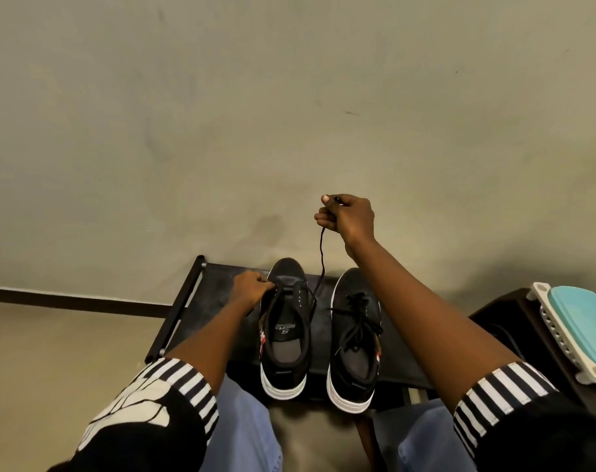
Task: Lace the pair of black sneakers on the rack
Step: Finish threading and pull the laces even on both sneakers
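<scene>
Two black sneakers with white soles stand side by side on the dark top shelf of a rack [218, 294] that sits against a pale wall, their long axes running from 6 to 12 o'clock, toes toward the wall and heels toward the person. The left sneaker [284, 332] has an open throat with the printed insole showing and only a few eyelets threaded near the toe; the right sneaker [356, 338] at its 3 o'clock carries laces crossed and bunched over the tongue. The left hand [252, 289] rests at the left sneaker's toe end, at about 10 o'clock of the shoe, fingers curled in a pinching grip on the lace at the eyelets. The right hand [347, 216] is raised toward 12 o'clock above the pair, its grip closed around a black lace [322, 253] that hangs from the fist down to the left sneaker's eyelets. At 3 o'clock a teal-and-white plastic item [576, 332] lies on a dark surface.
</scene>
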